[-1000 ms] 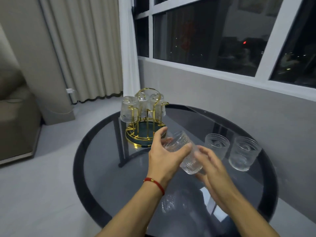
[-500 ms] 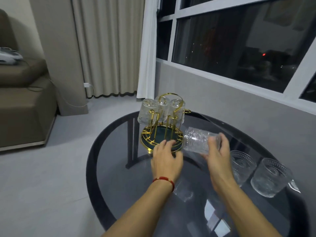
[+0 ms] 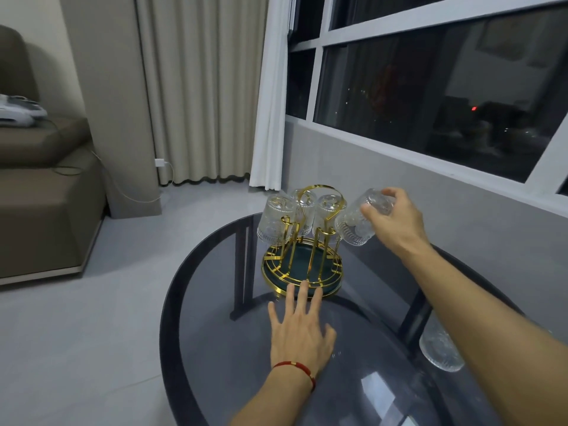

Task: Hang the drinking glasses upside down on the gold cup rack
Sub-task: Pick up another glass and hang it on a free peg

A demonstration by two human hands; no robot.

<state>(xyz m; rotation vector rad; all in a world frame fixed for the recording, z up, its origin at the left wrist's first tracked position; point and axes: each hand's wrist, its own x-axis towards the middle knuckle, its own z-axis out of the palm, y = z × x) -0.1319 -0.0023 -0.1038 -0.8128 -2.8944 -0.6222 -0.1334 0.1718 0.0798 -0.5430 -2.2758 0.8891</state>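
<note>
**Fourth glass going onto the rack**

By a dark window, a round smoked-glass counter carries the gold wire cup rack, three ribbed glasses already inverted on it. The right hand pinches a clear ribbed drinking glass by its base, mouth tilted down toward a free peg. The left hand, fingers spread flat and holding nothing, touches the rack's base, probably steadying it.

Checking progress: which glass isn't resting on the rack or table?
The tilted glass in the right hand, right of the gold rack; the others hang or stand.
</note>
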